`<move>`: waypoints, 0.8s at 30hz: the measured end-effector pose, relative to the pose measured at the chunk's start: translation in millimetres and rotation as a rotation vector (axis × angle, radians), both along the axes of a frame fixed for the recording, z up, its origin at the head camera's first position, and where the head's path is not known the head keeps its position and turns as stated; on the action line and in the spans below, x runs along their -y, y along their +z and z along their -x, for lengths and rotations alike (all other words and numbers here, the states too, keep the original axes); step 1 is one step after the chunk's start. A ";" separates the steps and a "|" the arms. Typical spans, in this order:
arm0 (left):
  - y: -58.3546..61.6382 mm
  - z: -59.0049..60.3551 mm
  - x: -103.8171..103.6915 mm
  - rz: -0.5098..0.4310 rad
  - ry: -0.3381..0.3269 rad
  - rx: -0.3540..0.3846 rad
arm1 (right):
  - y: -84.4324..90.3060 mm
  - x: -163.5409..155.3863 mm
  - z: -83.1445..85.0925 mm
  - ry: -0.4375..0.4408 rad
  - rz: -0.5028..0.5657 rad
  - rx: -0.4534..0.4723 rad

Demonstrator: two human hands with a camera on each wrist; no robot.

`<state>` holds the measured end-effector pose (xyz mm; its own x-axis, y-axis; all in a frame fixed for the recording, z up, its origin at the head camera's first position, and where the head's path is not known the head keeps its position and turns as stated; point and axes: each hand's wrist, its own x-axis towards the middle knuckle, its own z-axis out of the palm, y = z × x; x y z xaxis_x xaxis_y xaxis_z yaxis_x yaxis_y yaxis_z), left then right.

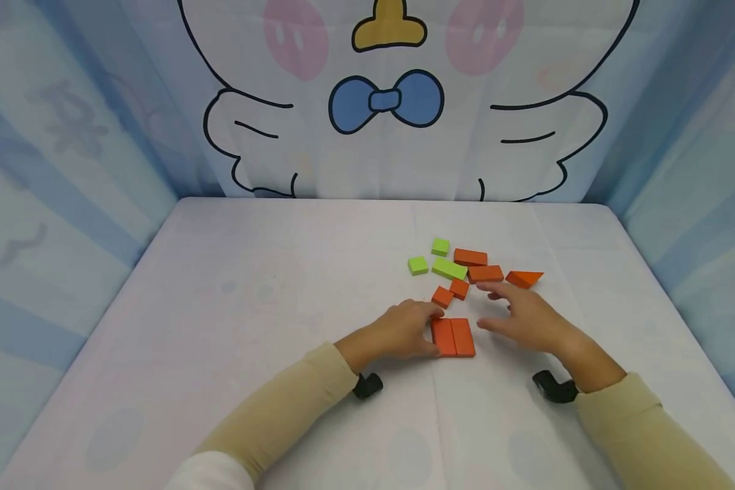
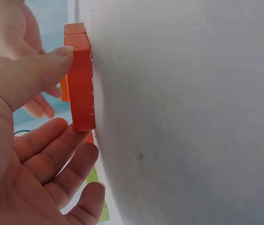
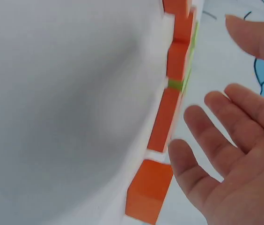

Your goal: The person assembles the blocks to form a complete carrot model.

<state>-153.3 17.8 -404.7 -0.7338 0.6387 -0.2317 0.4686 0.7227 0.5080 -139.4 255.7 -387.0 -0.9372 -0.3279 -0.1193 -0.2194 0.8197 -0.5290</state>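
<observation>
Two orange rectangular blocks (image 1: pixel 454 337) lie side by side on the white table (image 1: pixel 251 306). My left hand (image 1: pixel 432 331) grips the left one by its ends. In the left wrist view the thumb (image 2: pixel 38 70) presses one end of that block (image 2: pixel 81 84) and the fingers (image 2: pixel 57 150) curl under the other. My right hand (image 1: pixel 496 307) hovers open just right of the pair, fingers (image 3: pixel 225 122) spread and holding nothing. Beyond it lie two small orange cubes (image 1: pixel 450 292), two orange bars (image 1: pixel 479 266) and an orange triangle (image 1: pixel 524 278).
Two green squares (image 1: pixel 429 256) and a green bar (image 1: pixel 449 268) lie behind the orange cubes. Cloth walls with a cartoon print close in the table at the back and on both sides. The rounded table edges show at left and right.
</observation>
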 end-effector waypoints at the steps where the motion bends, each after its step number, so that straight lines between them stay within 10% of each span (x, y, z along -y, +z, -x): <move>1: 0.1 0.0 0.1 -0.003 0.002 0.006 | 0.8 -1.9 4.2 -0.017 -0.010 -0.004; 12: 0.5 0.3 0.2 -0.020 0.010 0.037 | -4.6 -0.5 34.2 -0.088 -0.088 0.061; 24: -1.4 1.0 1.0 -0.010 0.003 0.019 | -11.9 -10.3 22.5 -0.067 -0.120 0.034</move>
<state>-154.4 16.8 -406.1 -0.7314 0.6387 -0.2392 0.4565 0.7190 0.5241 -161.9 266.0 -398.9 -0.9513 -0.2458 -0.1863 -0.1453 0.8899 -0.4323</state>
